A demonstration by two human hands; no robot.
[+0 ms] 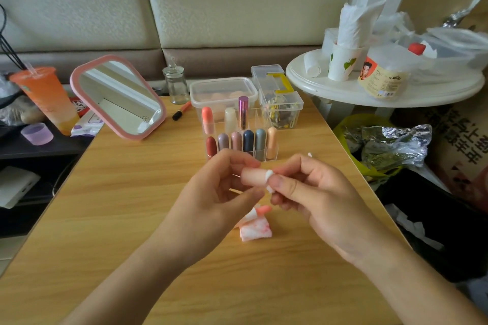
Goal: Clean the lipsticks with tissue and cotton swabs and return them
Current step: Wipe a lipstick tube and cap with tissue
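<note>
My left hand [224, 187] grips a pale pink lipstick tube [252, 176], held level above the wooden table [111, 219]. My right hand [311, 192] pinches a cotton swab [269, 175] whose white tip touches the tube's open right end. Below my hands lies a folded tissue [256, 229] stained red, with a pink lipstick piece [264, 209] resting on it. Behind them a clear acrylic organizer [274, 153] holds several capped lipsticks in different colours, including a tall metallic purple one [243, 112].
A pink-framed mirror [118, 96], a glass jar [175, 84], a lidded plastic box [223, 89] and a clear box of clips [281, 102] stand at the table's back. An orange cup [47, 97] is at far left. A white round side table [343, 87] with a tissue-filled cup stands at right.
</note>
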